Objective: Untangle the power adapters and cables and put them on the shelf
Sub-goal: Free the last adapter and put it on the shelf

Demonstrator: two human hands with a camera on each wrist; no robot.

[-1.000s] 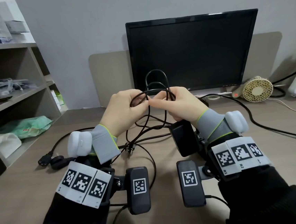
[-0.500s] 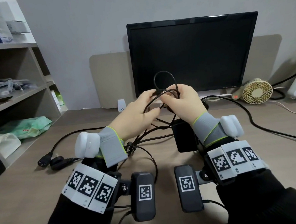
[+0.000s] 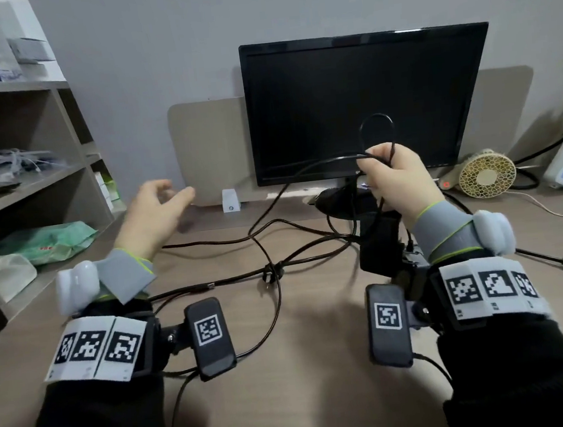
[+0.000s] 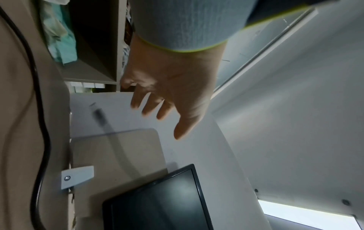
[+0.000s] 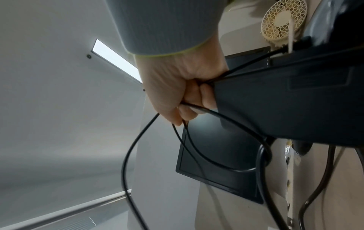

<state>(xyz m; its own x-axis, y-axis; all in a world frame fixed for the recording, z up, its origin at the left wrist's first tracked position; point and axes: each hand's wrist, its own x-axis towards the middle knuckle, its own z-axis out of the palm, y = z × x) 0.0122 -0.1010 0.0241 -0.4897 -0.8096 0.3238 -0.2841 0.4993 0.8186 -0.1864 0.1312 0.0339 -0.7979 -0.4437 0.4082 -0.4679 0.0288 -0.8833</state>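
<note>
Head view: set high, facing forward and down over the tabletop point(image 3: 301, 400) toward the monitor point(image 3: 369, 101); both forearms close below. Left wrist view: rolled sideways, close behind the left hand point(image 4: 173, 87), facing the monitor point(image 4: 157, 205) and ceiling. Right wrist view: close under the right hand point(image 5: 177, 90), angled upward. All three share the monitor point(image 5: 220, 155).

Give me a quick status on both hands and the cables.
Left hand open, empty. Right hand grips looped black cable, power adapter hanging below. Knot of cables on desk, shelf not reached.
</note>
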